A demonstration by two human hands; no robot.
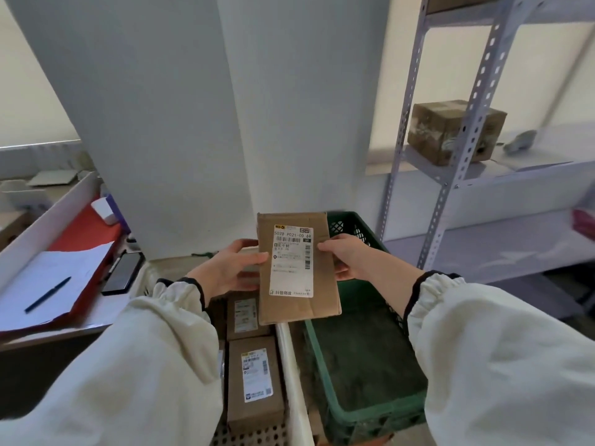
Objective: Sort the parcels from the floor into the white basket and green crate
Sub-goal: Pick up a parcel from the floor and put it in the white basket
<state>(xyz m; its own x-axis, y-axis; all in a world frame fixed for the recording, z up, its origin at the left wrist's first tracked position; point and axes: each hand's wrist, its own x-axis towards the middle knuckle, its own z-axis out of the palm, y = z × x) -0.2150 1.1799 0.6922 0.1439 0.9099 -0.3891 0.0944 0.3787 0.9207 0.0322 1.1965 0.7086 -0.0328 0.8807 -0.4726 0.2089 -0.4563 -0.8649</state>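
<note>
While both hands hold it upright in front of us, the parcel [297,268] sits between them: a flat brown cardboard box, long side vertical, with creased flap lines across the top and near the bottom. A white shipping label covers most of its front. We can see barcodes, a yellow logo at the top and a large code line ending "P021-00 69"; the finer print is too small to read.

Left hand [231,268]: it grips the parcel's left edge, thumb across the front, fingers hidden behind the box.

Right hand [346,257]: it grips the right edge, thumb on the label's margin, fingers curled round the back.

Below the left hand stands the white basket [294,365]. Only its right rim and a strip of perforated floor show, as our left sleeve covers the rest. Inside it lie two labelled boxes [254,384] end to end, the farther one partly behind the held parcel.

Below the right hand is the green crate [370,416], whose dark floor is visible — its right wall is cut off by our right sleeve, and its far left corner is behind the parcel.

Left of the left hand, a desk holds a pen [48,294] on white paper and a dark phone [124,272]. Right of the right hand and higher up, a metal rack [463,149] carries a brown carton [450,133], its markings blurred.
</note>
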